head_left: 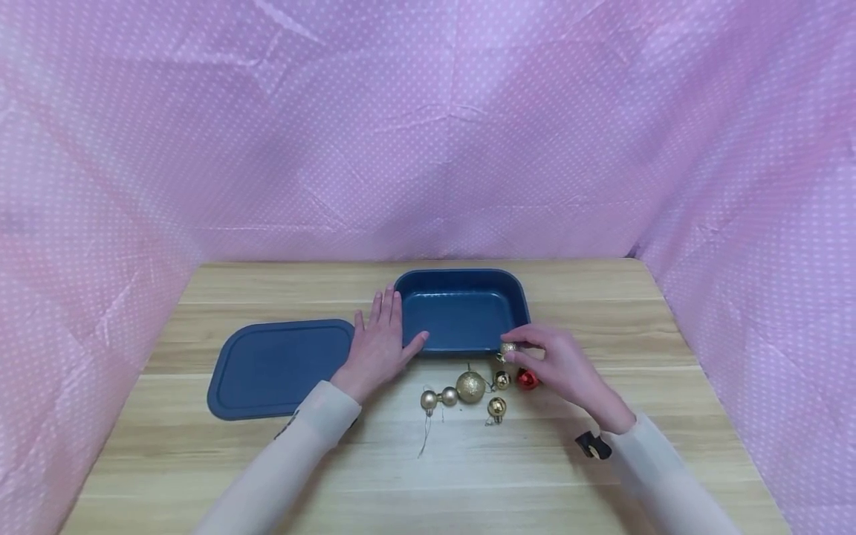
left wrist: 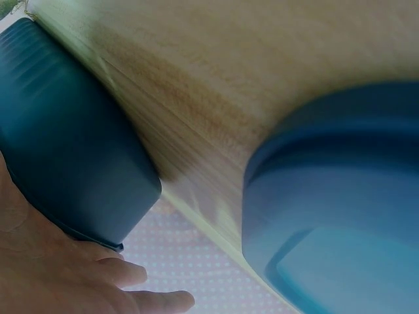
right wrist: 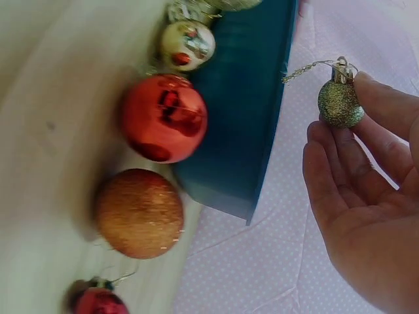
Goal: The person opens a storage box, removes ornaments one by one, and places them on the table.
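Observation:
My right hand [head_left: 560, 364] pinches a small gold glitter bauble [right wrist: 340, 103] between thumb and fingers, a hanging string at its cap. It is above the near right rim of a dark blue rectangular container [head_left: 461, 316]. My left hand [head_left: 377, 342], fingers extended, rests against the container's left side; the left wrist view shows the fingers along its wall [left wrist: 78, 137]. Before the container lie a larger gold glitter bauble [head_left: 471, 387], shiny gold baubles [head_left: 497, 407] and matte gold ones [head_left: 429, 400]. A shiny red bauble [right wrist: 163, 118] lies beneath my right hand.
Left of the container a dark blue lid [head_left: 284, 369] lies flat on the wooden table [head_left: 428, 483]. In the right wrist view, an orange glitter bauble [right wrist: 139, 214] and a dark red one [right wrist: 100, 302] sit near the container. Pink dotted cloth [head_left: 428, 148] surrounds the table.

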A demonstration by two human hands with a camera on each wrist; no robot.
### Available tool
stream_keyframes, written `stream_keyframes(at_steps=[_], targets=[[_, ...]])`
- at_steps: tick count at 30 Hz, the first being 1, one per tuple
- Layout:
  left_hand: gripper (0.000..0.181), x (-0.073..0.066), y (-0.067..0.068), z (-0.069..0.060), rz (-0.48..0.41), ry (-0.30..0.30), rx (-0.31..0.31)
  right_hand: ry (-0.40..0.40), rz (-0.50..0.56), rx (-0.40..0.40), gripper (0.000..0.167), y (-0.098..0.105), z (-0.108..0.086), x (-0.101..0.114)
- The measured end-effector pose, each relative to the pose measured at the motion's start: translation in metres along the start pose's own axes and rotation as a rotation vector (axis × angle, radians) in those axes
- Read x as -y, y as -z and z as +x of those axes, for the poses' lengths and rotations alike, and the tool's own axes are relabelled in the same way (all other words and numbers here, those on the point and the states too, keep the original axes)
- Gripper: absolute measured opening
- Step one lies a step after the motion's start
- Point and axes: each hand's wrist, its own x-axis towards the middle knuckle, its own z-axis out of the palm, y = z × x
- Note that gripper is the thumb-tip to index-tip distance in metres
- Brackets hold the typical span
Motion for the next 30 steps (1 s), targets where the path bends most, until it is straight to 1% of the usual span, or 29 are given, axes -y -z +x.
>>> stream_keyframes(at_steps=[8,14,19,22,30], targets=[[0.096,0.000,0.000,0.000,0.002,0.003,0.011,-0.007,0.016,-0.022,0.027,-0.008,-0.019,-0.005],[0.096,0.000,0.000,0.001,0.008,-0.003,0.005,0.038,-0.015,-0.044,0.030,-0.011,-0.027,-0.007],[0.096,0.000,0.000,0.001,0.000,-0.005,0.006,0.098,-0.050,-0.041,0.031,-0.014,-0.035,-0.010],[0.096,0.001,0.000,0.001,0.010,-0.004,0.010,0.130,-0.062,-0.035,0.033,-0.017,-0.040,-0.012],[0.096,0.001,0.001,0.001,0.017,-0.004,0.016,0.127,-0.071,0.008,0.033,-0.024,-0.053,-0.018]])
